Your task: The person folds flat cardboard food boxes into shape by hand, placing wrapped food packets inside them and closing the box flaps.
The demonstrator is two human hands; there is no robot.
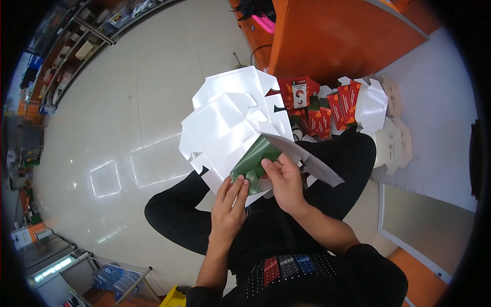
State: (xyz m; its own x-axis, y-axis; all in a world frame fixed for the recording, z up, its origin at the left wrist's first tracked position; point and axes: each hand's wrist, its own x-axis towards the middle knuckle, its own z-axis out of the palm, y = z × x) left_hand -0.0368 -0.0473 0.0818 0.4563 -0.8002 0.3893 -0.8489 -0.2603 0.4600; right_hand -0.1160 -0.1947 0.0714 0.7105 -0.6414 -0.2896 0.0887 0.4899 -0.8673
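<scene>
I sit with a stack of flat white cardboard box blanks (230, 123) resting on my lap. My left hand (229, 204) grips the stack's near edge, fingers over a green printed panel (254, 159). My right hand (284, 179) pinches the same green flap, thumb on top, beside a grey cardboard flap (307, 156) that sticks out to the right.
More flat blanks, red printed (319, 105) and plain white (376, 105), lie heaped on a white surface ahead of my knees. An orange cabinet (337, 36) stands behind them. Glossy tiled floor (117, 117) spreads to the left, with shelves (66, 56) at far left.
</scene>
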